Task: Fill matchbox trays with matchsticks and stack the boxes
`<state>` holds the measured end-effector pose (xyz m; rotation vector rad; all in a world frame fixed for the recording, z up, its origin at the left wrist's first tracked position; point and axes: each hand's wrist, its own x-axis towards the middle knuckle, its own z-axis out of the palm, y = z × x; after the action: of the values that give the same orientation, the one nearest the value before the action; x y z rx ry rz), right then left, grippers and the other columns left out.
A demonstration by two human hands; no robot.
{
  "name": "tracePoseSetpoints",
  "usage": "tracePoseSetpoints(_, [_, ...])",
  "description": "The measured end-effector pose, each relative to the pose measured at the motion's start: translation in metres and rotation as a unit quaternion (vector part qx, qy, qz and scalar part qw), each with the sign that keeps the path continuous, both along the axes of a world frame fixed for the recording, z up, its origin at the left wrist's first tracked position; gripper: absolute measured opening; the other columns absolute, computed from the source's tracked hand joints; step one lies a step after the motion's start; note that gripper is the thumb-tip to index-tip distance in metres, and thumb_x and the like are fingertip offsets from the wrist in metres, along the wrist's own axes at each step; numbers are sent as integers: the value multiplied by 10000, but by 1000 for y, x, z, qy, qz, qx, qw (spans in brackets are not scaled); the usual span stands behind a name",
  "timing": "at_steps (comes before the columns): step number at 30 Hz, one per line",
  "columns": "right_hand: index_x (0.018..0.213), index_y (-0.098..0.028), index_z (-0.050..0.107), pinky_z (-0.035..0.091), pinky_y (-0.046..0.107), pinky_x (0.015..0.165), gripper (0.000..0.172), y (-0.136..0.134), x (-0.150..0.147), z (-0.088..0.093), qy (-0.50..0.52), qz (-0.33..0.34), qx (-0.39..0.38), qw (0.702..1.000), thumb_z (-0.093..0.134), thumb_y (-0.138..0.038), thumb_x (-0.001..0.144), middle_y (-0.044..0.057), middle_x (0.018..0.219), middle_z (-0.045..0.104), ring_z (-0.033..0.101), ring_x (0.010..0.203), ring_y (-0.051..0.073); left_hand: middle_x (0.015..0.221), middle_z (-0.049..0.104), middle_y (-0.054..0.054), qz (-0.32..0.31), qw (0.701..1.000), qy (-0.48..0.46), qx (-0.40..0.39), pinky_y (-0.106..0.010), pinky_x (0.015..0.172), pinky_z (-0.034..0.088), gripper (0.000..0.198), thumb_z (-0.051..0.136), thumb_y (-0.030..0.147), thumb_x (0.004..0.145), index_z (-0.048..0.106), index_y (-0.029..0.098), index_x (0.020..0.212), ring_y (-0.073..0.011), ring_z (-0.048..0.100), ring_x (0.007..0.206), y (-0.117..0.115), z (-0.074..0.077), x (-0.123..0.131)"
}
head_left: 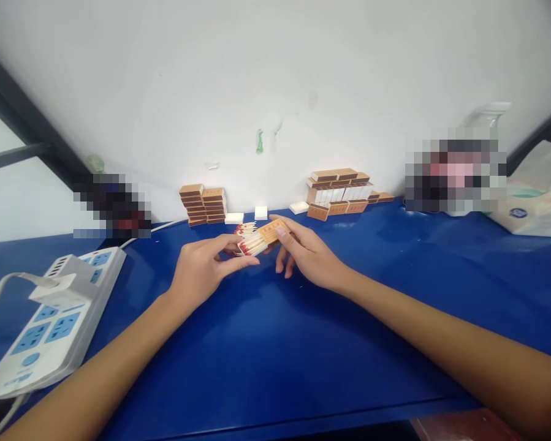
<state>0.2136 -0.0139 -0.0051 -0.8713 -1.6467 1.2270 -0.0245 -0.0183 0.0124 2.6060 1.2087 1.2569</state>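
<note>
Between both hands is a matchbox, held above the blue table. Its white tray (259, 250), filled with red-tipped matches, sticks partly out of the orange printed sleeve (271, 231). My left hand (196, 266) pinches the tray's outer end between thumb and fingers. On the sleeve, my right hand (312, 252) has its thumb on top and fingers around the far side and below. Loose red-tipped matches (246, 228) lie just behind the box, partly hidden by it and my left fingers.
Stacked matchboxes (205, 205) stand left by the wall, with a larger stack (338, 195) to the right. Small white trays (261, 212) sit between them. A power strip (59, 324) with a plugged-in charger lies left on the blue table (275, 367). A plastic bag (539, 196) is far right.
</note>
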Motion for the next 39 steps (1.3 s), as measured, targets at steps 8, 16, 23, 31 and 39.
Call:
tracePoseSetpoints(8, [1353,-200,538,540,201,455,521,-2,6,5,-32,7,27,999,448,-607,1041,41,932,674,661,622,112,926,809,-31,-18,1000,11,18,-254,602,566,432,775,564,849,763,194,1071,-147,723,693,-1,0,1])
tracePoseSetpoints(16, [1506,-221,359,541,212,454,561,-19,-9,6,3,75,-55,996,424,-559,1064,43,961,678,652,604,113,861,799,5,-1,1000,-25,-8,-231,629,569,375,810,533,820,759,218,1016,-141,734,720,-5,3,4])
tracePoseSetpoints(23, [1622,-243,229,558,221,507,659,-30,-12,9,-5,146,-78,986,431,-542,1071,40,950,677,664,665,124,871,791,9,-49,995,-42,-82,-225,605,566,635,884,615,659,668,222,1108,-125,697,641,-4,-1,3])
tracePoseSetpoints(31, [1611,-228,234,555,223,513,683,-35,-15,11,-21,160,-78,984,447,-567,1059,62,968,705,667,687,132,760,756,28,-76,997,19,-11,-237,588,521,466,822,618,754,737,229,997,-121,646,605,-5,-4,3])
tracePoseSetpoints(39, [1346,-207,477,525,225,505,479,-33,-12,11,-74,141,-28,987,438,-584,1054,35,901,677,647,678,131,722,736,10,-78,996,38,31,-249,558,484,468,763,665,784,740,204,863,-122,613,585,-6,2,5])
